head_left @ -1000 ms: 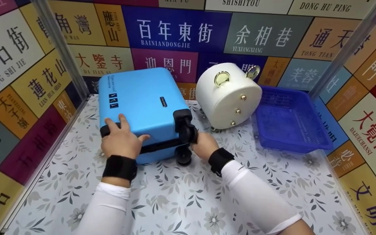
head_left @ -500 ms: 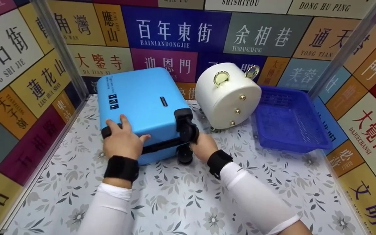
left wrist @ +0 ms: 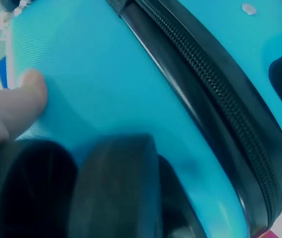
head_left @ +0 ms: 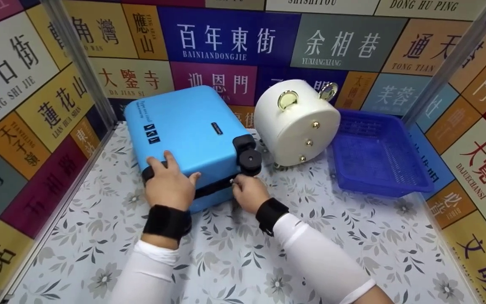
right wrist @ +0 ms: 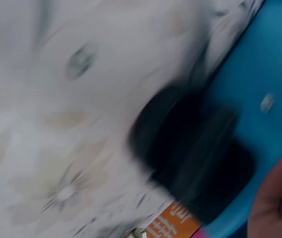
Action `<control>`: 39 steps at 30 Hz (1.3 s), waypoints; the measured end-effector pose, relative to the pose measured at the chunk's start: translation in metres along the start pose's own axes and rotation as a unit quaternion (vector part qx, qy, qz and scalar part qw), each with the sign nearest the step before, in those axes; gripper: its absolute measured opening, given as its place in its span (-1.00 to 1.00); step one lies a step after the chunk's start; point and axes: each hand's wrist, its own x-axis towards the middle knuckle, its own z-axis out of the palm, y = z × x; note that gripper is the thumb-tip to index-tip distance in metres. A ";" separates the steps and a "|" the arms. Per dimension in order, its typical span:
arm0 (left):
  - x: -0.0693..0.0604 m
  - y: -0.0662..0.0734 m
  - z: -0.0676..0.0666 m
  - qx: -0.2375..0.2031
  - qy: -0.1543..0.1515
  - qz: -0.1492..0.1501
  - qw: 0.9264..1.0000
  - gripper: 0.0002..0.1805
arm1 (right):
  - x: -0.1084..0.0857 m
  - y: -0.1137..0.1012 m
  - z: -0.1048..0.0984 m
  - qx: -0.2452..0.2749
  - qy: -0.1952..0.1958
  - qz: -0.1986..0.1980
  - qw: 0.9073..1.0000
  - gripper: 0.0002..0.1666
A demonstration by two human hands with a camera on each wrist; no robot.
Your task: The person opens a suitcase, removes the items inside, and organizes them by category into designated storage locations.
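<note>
Resting spread left hand (head_left: 171, 185) on near edge of blue suitcase (head_left: 188, 126), left of centre in head view, and pinching metallic zipper pull (head_left: 231, 181) near frame centre with right hand (head_left: 251, 194), just below black wheel (head_left: 250, 159).

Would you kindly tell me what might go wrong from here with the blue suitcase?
The right hand seems to pinch a small zipper pull near the black wheel, so it might knock against the wheel. The left hand rests on the blue suitcase; if it slipped, a tug might shift the blue suitcase against the white bag nearby.
</note>
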 end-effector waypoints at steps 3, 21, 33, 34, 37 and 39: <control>-0.002 -0.007 -0.012 -0.020 -0.025 0.040 0.999 -0.06 | 0.000 -0.002 0.002 -0.008 0.012 0.004 1.000 -0.80; 0.035 -0.073 -0.014 -0.145 -0.065 0.119 0.980 0.07 | 0.005 -0.005 -0.003 -0.057 0.014 0.023 0.998 -0.76; 0.016 -0.031 -0.008 -0.092 -0.037 0.069 0.993 0.08 | 0.015 -0.004 -0.004 -0.066 0.019 0.064 0.996 -0.74; 0.015 -0.029 -0.008 -0.091 -0.035 0.067 0.993 0.08 | 0.014 -0.004 -0.003 -0.062 0.012 0.062 0.996 -0.75; 0.015 -0.032 -0.011 -0.098 -0.042 0.081 0.991 0.05 | 0.012 -0.006 -0.001 -0.049 -0.002 0.058 0.997 -0.75; 0.019 -0.043 -0.015 -0.119 -0.058 0.104 0.986 -0.03 | 0.013 -0.006 0.000 -0.045 0.002 0.060 0.997 -0.76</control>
